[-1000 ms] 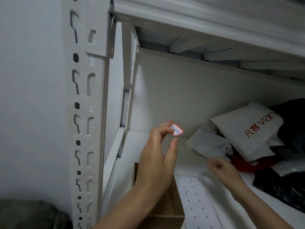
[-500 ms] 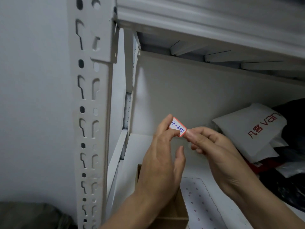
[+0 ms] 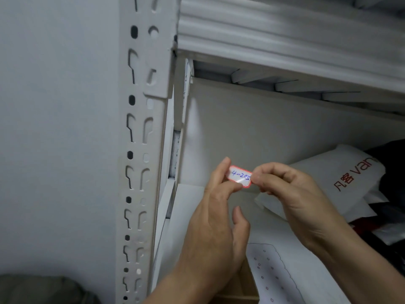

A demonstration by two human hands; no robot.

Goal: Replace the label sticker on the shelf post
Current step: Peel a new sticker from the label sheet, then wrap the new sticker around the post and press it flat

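A small white label sticker (image 3: 240, 177) with a red border and blue handwriting is held in the air between both hands. My left hand (image 3: 215, 218) pinches its left end with thumb and forefinger. My right hand (image 3: 289, 194) pinches its right end. The white slotted shelf post (image 3: 140, 163) stands upright to the left of the hands, a hand's width away. No sticker shows on the visible face of the post.
A white shelf board (image 3: 190, 207) lies under the hands, with a sheet of small red-ringed stickers (image 3: 276, 275) and a brown cardboard box (image 3: 238, 288) on it. A white bag with red print (image 3: 341, 178) and dark bags lie at the right. A shelf beam (image 3: 285, 40) runs overhead.
My right hand came up from the shelf board and took the sticker's right end. The sticker now lies flatter, held by both hands, at about the same height.
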